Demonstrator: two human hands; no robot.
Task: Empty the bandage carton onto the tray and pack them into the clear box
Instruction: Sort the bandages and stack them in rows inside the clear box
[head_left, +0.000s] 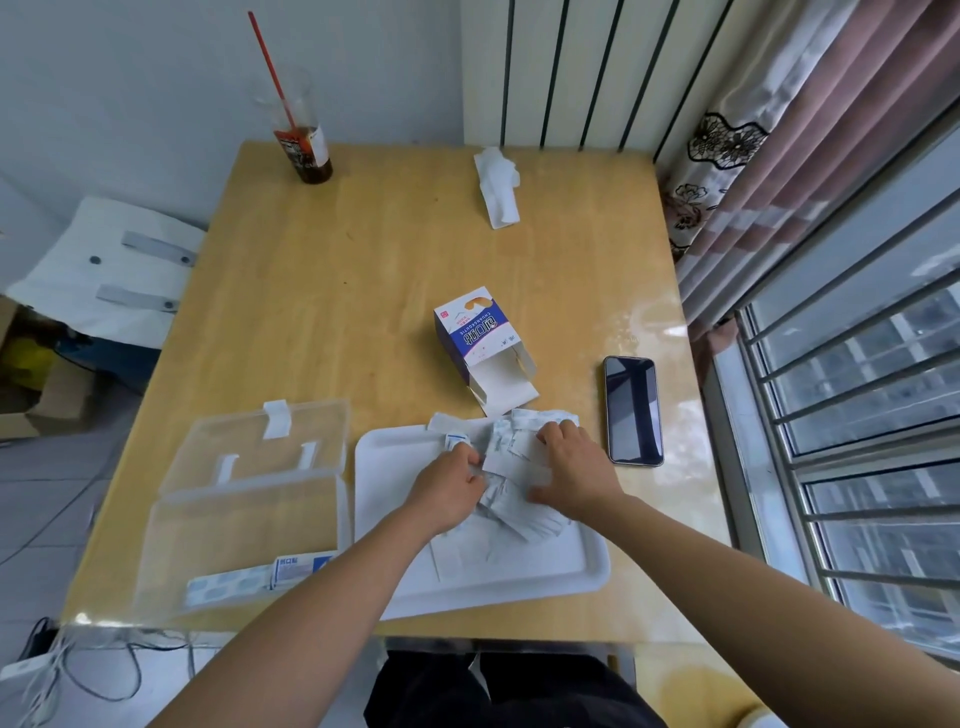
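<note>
We are at the gathering step. The bandage carton (480, 343) lies on its side on the wooden table (363, 270) just beyond the tray, its open end facing us and apparently empty, so we judge the emptying done and the packing barely begun.

The bandages (519, 506) sit in a loose, overlapping heap on the far right part of the white tray (582, 577), a few spilling over its far rim. Our left hand (449, 486) has its fingers curled, pinching some wrappers at the heap's left edge. Our right hand (576, 467) lies spread on top of the heap, fingers pressing down and grasping nothing that we can see.

The clear box (244, 514) stands open just left of the tray, its lid (260, 447) folded back. It holds only a few bandage strips (244, 579) along its near wall.

Next we likely need to square a bundle between both hands, lift it clear of the tray rim and lay it flat in the box beside those strips. Loose wrappers may slip and fan out.
</note>
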